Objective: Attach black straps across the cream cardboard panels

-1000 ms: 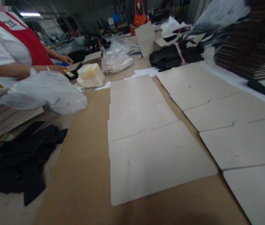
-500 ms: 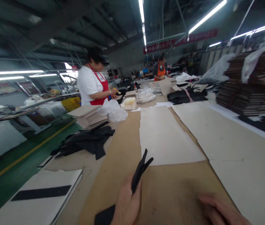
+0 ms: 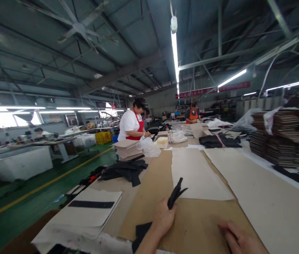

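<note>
My left hand (image 3: 164, 214) is closed around a small bunch of black fabric strips (image 3: 176, 194). Their ends stick out above the fingers. Black fabric (image 3: 142, 231) also shows to the left of my wrist; whether it belongs to the same bunch I cannot tell. My right hand (image 3: 240, 237) hovers low over the brown board (image 3: 199, 218) at the right, its visible fingers loosely bent and apart, with nothing seen in them. A pale sheet (image 3: 198, 173) lies flat just beyond the left hand, and a larger pale sheet (image 3: 257, 176) is on the right.
On the left, a black strip (image 3: 91, 204) lies across stacked pale sheets (image 3: 86, 215). Behind them sit a black fabric pile (image 3: 124, 171), folded boards (image 3: 127, 145) and a plastic bag (image 3: 149, 146). Tall brown stacks (image 3: 284, 141) stand at right. Two co-workers (image 3: 130, 123) are farther along the table.
The camera view has tilted upward and swung left, so the table sits lower and farther right in view. My left hand still holds the strips; my right hand stays off to the right.
</note>
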Available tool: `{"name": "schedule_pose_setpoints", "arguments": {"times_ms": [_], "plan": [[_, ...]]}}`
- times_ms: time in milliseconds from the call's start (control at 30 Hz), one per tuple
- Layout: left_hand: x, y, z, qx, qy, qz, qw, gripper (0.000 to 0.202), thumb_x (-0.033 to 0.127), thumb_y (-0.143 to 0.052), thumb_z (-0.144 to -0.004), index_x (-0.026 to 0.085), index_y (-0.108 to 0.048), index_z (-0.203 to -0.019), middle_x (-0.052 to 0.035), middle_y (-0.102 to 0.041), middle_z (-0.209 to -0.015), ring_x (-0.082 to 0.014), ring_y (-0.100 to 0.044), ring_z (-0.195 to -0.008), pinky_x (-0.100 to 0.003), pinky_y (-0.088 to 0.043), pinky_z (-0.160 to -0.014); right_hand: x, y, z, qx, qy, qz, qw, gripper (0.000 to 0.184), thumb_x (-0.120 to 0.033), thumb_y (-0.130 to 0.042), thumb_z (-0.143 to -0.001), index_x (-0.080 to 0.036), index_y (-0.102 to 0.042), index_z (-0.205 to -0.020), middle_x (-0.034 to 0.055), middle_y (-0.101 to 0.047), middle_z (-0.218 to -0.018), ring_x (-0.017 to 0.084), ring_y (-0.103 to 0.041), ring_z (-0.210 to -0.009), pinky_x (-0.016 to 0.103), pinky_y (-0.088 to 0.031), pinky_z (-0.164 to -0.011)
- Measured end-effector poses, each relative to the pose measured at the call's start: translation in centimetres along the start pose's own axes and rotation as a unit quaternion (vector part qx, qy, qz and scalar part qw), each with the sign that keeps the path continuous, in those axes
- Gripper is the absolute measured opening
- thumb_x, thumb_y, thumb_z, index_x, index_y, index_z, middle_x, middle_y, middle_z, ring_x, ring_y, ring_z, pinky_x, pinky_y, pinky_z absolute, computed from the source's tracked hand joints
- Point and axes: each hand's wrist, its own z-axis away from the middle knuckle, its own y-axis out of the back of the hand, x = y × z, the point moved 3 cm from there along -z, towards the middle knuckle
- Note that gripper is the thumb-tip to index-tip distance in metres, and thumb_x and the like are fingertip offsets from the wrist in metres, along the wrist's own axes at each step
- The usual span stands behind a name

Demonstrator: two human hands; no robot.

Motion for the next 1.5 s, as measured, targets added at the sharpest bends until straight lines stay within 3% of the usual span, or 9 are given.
{"name": "schedule_pose_setpoints", "arguments": {"times_ms": [133, 233, 500, 633, 900, 1100, 1267, 1367, 1500], "plan": [[-1.0, 0.4, -0.7, -0.014, 0.045, 0.075, 0.996, 0.024, 0.033, -0.056, -0.082, 0.014, -0.064, -0.094, -0.0052, -0.066, -0.074, -0.0189, -0.06, -0.067, -0.027, -0.043, -0.063, -0.4, 0.1, 0.0, -0.003, -0.024, 0.006, 1.0, 0.033, -0.04, -0.042, -0.084, -0.029, -0.073, -0.088, -0.0006, -0.075, -0.093, 0.022, -0.072, -0.084, 0.032, -0.06, -0.074], [-1.9, 0.4, -1.3, -0.04, 0.079, 0.145, 0.985, 0.026, 0.041, -0.05, -0.085, 0.016, -0.056, -0.082, 0.0043, -0.046, -0.053, -0.01, -0.038, -0.041, -0.023, -0.029, -0.045, -0.7, 0.2, 0.1, 0.008, -0.038, 0.009, 0.999, 0.034, -0.042, -0.041, -0.085, -0.029, -0.072, -0.087, 0.0001, -0.075, -0.089, 0.023, -0.072, -0.08, 0.035, -0.059, -0.073], [-1.8, 0.9, -0.9, -0.074, 0.071, 0.279, 0.955, 0.039, 0.053, -0.063, -0.072, 0.018, -0.046, -0.074, 0.0079, -0.04, -0.051, -0.0052, -0.032, -0.038, -0.02, -0.023, -0.041, -0.2, -0.1, 0.1, -0.011, -0.063, 0.001, 0.998, 0.038, -0.046, -0.039, -0.085, -0.027, -0.071, -0.091, 0.0013, -0.075, -0.095, 0.024, -0.071, -0.086, 0.038, -0.057, -0.078], [-0.1, 3.2, 0.4, -0.081, 0.047, 0.336, 0.937, 0.042, 0.052, -0.067, -0.072, 0.016, -0.047, -0.079, 0.0059, -0.046, -0.058, -0.005, -0.04, -0.044, -0.02, -0.028, -0.045, -0.5, 0.1, 0.1, -0.018, -0.072, 0.011, 0.997, 0.037, -0.046, -0.041, -0.083, -0.027, -0.071, -0.091, 0.0008, -0.075, -0.096, 0.025, -0.07, -0.089, 0.04, -0.056, -0.081], [3.0, 7.2, 3.7, -0.135, 0.02, 0.379, 0.915, 0.043, 0.055, -0.066, -0.079, 0.017, -0.049, -0.091, 0.0115, -0.029, -0.051, -0.0028, -0.02, -0.038, -0.019, -0.012, -0.04, 0.2, -0.4, 0.1, -0.041, -0.099, -0.016, 0.994, 0.037, -0.046, -0.042, -0.081, -0.026, -0.071, -0.091, 0.0033, -0.073, -0.099, 0.026, -0.067, -0.094, 0.041, -0.05, -0.088], [4.3, 4.7, 8.9, -0.242, 0.045, 0.38, 0.891, 0.041, 0.056, -0.063, -0.083, 0.016, -0.052, -0.084, 0.0065, -0.043, -0.057, -0.0055, -0.039, -0.04, -0.02, -0.032, -0.043, -5.6, 1.4, -0.4, -0.04, -0.186, -0.233, 0.954, 0.051, -0.06, -0.049, -0.082, -0.02, -0.065, -0.112, 0.0077, -0.07, -0.1, 0.021, -0.062, -0.075, 0.034, -0.048, -0.067], [5.4, 1.9, 12.3, -0.3, 0.06, 0.37, 0.877, 0.039, 0.049, -0.069, -0.078, 0.012, -0.057, -0.082, 0.0041, -0.046, -0.055, -0.0059, -0.039, -0.039, -0.021, -0.029, -0.042, -13.4, 3.9, -1.8, -0.056, -0.097, -0.472, 0.874, 0.047, -0.059, -0.055, -0.087, -0.02, -0.065, -0.112, 0.0026, -0.064, -0.084, 0.01, -0.044, -0.057, 0.024, -0.032, -0.051], [5.4, 0.5, 13.4, -0.327, 0.08, 0.376, 0.863, 0.039, 0.047, -0.071, -0.076, 0.011, -0.057, -0.084, 0.0062, -0.041, -0.053, -0.0037, -0.031, -0.039, -0.02, -0.022, -0.041, -15.0, 4.4, -2.0, -0.086, -0.086, -0.503, 0.855, 0.034, -0.052, -0.066, -0.082, -0.02, -0.069, -0.095, -0.0013, -0.054, -0.073, 0.008, -0.038, -0.055, 0.023, -0.024, -0.048], [5.1, -0.4, 14.2, -0.334, 0.109, 0.398, 0.847, 0.037, 0.045, -0.071, -0.079, 0.013, -0.054, -0.087, 0.0088, -0.034, -0.052, -0.0027, -0.021, -0.04, -0.021, -0.013, -0.041, -14.7, 5.1, -1.7, 0.014, -0.037, -0.53, 0.847, 0.023, -0.039, -0.075, -0.077, -0.019, -0.065, -0.073, -0.0017, -0.051, -0.078, 0.008, -0.04, -0.064, 0.022, -0.031, -0.057]]}}
